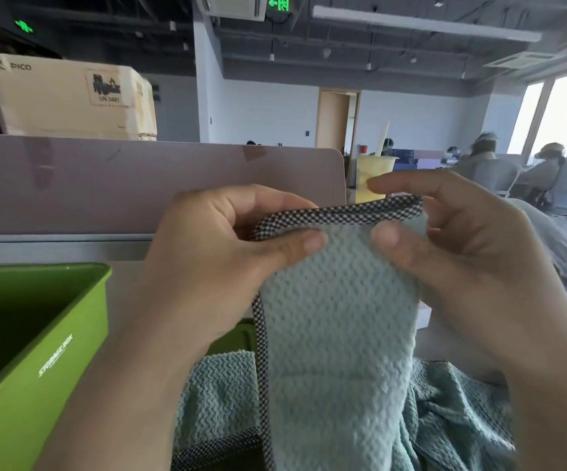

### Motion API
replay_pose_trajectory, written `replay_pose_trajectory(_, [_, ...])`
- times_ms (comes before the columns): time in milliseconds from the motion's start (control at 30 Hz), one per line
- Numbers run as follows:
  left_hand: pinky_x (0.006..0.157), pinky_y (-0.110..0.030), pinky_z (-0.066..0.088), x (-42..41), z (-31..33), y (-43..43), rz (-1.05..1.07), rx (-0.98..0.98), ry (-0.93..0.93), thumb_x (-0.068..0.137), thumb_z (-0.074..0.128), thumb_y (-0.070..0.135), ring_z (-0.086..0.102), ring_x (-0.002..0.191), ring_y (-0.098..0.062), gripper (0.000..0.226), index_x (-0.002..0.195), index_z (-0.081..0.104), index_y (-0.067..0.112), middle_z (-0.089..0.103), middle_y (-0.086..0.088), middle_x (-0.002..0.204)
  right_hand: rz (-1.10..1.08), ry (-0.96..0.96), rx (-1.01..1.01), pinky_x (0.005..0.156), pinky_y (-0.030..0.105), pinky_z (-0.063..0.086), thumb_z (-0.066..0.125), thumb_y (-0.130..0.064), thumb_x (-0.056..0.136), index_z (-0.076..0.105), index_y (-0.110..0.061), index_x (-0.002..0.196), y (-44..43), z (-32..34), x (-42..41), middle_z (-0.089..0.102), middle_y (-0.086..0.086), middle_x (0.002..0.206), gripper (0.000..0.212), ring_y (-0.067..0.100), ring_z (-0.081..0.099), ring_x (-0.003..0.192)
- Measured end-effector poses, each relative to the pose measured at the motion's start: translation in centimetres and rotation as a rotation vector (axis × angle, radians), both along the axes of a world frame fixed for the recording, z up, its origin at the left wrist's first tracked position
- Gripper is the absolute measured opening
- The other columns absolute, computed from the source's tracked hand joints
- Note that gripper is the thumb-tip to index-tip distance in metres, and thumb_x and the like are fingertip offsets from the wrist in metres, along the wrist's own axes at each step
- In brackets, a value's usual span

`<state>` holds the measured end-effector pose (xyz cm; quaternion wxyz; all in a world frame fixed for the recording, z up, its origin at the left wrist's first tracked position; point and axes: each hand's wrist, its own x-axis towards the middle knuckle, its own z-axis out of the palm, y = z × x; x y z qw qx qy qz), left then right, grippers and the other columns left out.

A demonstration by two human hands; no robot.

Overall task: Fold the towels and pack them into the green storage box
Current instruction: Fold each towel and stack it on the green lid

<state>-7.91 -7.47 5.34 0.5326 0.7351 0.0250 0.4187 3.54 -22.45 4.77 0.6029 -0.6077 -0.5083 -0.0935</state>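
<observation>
Towel [336, 300] pinched between both hands

Green storage box [54, 334] running off left edge; towel [340, 334] bottom cropped; left fingers [268, 202] tucking behind towel hem.

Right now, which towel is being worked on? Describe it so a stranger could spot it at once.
Start at the green storage box on the left; just right of it, the left hand and right hand are raised before the partition. Between them hangs a pale blue waffle towel with checked trim, pinched at its top edge. Unlike the crumpled towels below, it is held up flat.
</observation>
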Motion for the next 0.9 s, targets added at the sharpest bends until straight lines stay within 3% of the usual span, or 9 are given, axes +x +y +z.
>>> replay_pose_trajectory(100, [0.062,-0.022,0.053,-0.6,0.4,-0.2,-0.025,-0.007,-0.008,0.043,0.076,0.033,0.072,0.067,-0.006,0.03,0.072,0.076,0.037,0.076,0.01,0.071,-0.034,0.018,0.071,0.058,0.042,0.041,0.067,-0.051,0.076,0.075,-0.035,0.086,0.0,0.1,-0.7,0.053,0.038,0.073,0.02,0.047,0.05,0.058])
replay_pose_trajectory(233, [0.053,-0.014,0.05,-0.4,0.3,-0.3,-0.119,-0.139,-0.049,0.044,0.075,0.027,0.069,0.06,-0.004,0.027,0.071,0.078,0.03,0.074,0.007,0.067,-0.073,0.073,0.127,0.056,0.055,0.051,0.07,-0.043,0.076,0.077,-0.03,0.082,0.2,0.0,-0.7,0.064,0.029,0.066,0.016,0.046,0.055,0.055])
replay_pose_trajectory(333, [0.052,-0.019,0.053,0.7,-0.3,-0.2,-0.295,-0.418,0.013,0.057,0.068,0.025,0.07,0.063,-0.01,0.024,0.079,0.078,0.018,0.075,0.001,0.073,-0.105,0.13,0.168,0.061,0.039,0.053,0.065,-0.035,0.079,0.077,-0.029,0.081,0.5,-0.4,-0.3,0.07,0.002,0.06,0.013,0.018,0.058,0.054])
replay_pose_trajectory(467, [0.063,-0.022,0.057,1.3,-1.3,0.5,-0.492,-0.464,0.326,0.068,0.059,0.039,0.073,0.08,-0.013,0.035,0.083,0.078,0.012,0.077,-0.004,0.09,-0.162,0.103,0.171,0.055,0.018,0.048,0.067,-0.025,0.086,0.075,-0.026,0.079,0.8,-0.3,-0.4,0.074,-0.006,0.068,0.01,0.001,0.059,0.056])
replay_pose_trajectory(600, [0.058,-0.022,0.057,1.7,-1.9,1.1,-0.463,-0.5,0.329,0.069,0.062,0.027,0.073,0.074,-0.013,0.023,0.077,0.079,0.013,0.077,-0.003,0.085,-0.16,0.201,0.187,0.058,0.02,0.048,0.064,-0.026,0.085,0.076,-0.017,0.08,1.1,-0.7,0.4,0.072,-0.004,0.067,0.015,0.006,0.06,0.061])
replay_pose_trajectory(733, [0.057,-0.021,0.057,1.8,-1.8,1.4,-0.385,-0.506,0.279,0.068,0.062,0.03,0.073,0.071,-0.014,0.025,0.073,0.078,0.011,0.077,-0.004,0.082,0.17,0.532,-0.05,0.065,0.031,0.057,0.059,-0.042,0.079,0.072,-0.004,0.089,1.1,-1.0,0.9,0.076,0.011,0.085,0.041,0.017,0.071,0.075])
replay_pose_trajectory(800, [0.055,-0.021,0.056,1.8,-1.8,1.4,-0.367,-0.541,0.258,0.07,0.059,0.031,0.073,0.067,-0.014,0.028,0.07,0.077,0.009,0.077,-0.004,0.078,0.271,0.653,-0.165,0.053,0.027,0.056,0.06,-0.033,0.077,0.073,-0.007,0.079,0.9,-1.1,0.7,0.076,0.007,0.079,0.029,0.016,0.072,0.066])
replay_pose_trajectory(900, [0.054,-0.023,0.057,2.1,-1.9,1.6,-0.335,-0.575,0.274,0.08,0.053,0.037,0.074,0.07,-0.015,0.037,0.079,0.075,0.008,0.077,-0.005,0.082,0.256,0.652,-0.11,0.061,0.034,0.059,0.062,-0.024,0.076,0.071,0.004,0.083,1.2,-1.4,0.9,0.076,0.017,0.088,0.03,0.026,0.073,0.077])
